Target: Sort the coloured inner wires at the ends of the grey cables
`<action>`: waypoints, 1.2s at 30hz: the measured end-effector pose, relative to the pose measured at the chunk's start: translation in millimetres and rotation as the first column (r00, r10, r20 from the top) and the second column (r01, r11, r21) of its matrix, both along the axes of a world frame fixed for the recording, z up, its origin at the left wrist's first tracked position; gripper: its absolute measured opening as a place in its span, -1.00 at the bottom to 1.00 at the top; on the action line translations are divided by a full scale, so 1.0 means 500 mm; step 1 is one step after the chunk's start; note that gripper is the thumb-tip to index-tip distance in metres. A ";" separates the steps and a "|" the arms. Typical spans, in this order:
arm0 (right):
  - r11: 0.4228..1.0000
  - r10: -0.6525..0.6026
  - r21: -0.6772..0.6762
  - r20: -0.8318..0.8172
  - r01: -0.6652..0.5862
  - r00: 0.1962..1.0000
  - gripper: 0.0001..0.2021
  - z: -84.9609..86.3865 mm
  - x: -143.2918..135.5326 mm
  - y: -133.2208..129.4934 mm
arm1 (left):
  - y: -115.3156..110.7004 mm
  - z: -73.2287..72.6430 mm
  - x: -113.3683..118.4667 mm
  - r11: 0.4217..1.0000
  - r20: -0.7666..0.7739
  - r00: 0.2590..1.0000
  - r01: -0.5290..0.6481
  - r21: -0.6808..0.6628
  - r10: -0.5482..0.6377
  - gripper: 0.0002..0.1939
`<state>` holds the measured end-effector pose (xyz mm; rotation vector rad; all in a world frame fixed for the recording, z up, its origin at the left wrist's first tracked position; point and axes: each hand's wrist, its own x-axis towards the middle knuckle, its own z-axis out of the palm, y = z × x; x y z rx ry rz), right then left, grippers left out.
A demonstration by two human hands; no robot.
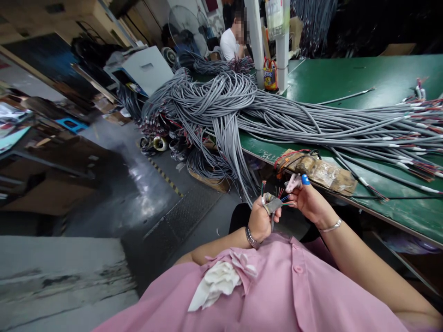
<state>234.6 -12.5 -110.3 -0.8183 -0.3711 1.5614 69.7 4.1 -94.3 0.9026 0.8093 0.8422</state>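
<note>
My left hand [261,220] is closed around the end of a grey cable, its finger wrapped in grey tape. Thin coloured wires [278,193] fan out of that end, some upward and some to the right. My right hand [310,201] pinches the tips of the wires that point right. A blue cover [305,180] sits on one of its fingertips and a pale pink wrap on another. Just beyond it, at the table edge, lies a taped cardboard piece [320,173] with red and black leads. The cable's lower part is hidden by my left hand.
A big bundle of grey cables [221,97] lies across the green table [346,76] and hangs over its near edge. Stripped cable ends [411,161] lie at the right. Behind a white post [255,41], a person in a white shirt [228,45] sits near a fan [187,32].
</note>
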 end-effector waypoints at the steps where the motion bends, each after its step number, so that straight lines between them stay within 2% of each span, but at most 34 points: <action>1: 1.000 -0.026 0.014 0.021 0.025 0.999 -0.68 0.002 -0.002 0.002 | 0.000 0.004 0.000 1.000 0.010 1.000 -0.002 0.006 0.002 -0.71; 4: 0.995 -0.076 0.063 0.043 0.073 0.996 -0.78 0.009 -0.010 0.003 | 0.001 0.014 0.004 1.000 0.045 0.999 0.009 0.005 -0.010 -0.73; 7: 0.993 -0.072 0.089 -0.009 0.072 0.997 -0.75 0.011 -0.017 0.002 | 0.005 0.019 0.008 0.999 0.088 0.996 0.022 -0.024 -0.020 -0.74; 19: 0.994 -0.069 0.080 -0.140 0.080 0.988 -0.74 0.004 -0.018 0.005 | 0.014 0.009 0.029 0.979 0.159 0.987 0.028 -0.201 0.005 -0.79; 29: 0.985 -0.127 0.098 -0.137 0.141 0.982 -0.79 -0.008 -0.024 0.012 | 0.014 0.001 0.030 0.968 0.118 0.992 -0.009 -0.251 0.040 -0.75; 36: 0.976 -0.192 0.078 -0.131 0.204 0.973 -0.81 -0.006 -0.029 0.014 | 0.006 0.000 0.030 0.971 0.057 0.998 -0.008 -0.240 0.022 -0.79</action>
